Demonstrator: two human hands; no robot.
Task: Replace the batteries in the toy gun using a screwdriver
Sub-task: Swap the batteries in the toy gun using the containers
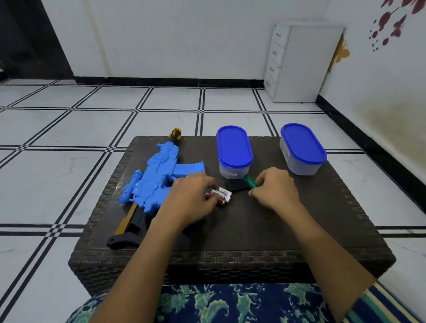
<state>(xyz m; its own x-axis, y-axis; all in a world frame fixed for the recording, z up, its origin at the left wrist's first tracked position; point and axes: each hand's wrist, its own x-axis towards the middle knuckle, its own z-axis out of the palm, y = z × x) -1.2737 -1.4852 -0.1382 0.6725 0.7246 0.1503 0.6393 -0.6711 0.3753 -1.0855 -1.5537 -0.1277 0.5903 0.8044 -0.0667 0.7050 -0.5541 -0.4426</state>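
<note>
Pinching batteries [221, 197] with curled left fingers [209, 182]; gripping green screwdriver [250, 181] with curled right fingers [259, 181]. Between them, black cover [236, 186] flat on tabletop [259, 229]. Just left, blue gun [156, 178] on its side. Beyond, lidded tub [234, 151]; farther right, second tub [303, 149].

The right hand [274, 190] covers the screwdriver [250, 181] except its green handle. The left hand [191, 199] hides part of the batteries [223, 196]; their label is too blurred to read. What the tubs [234, 169] hold cannot be told.
</note>
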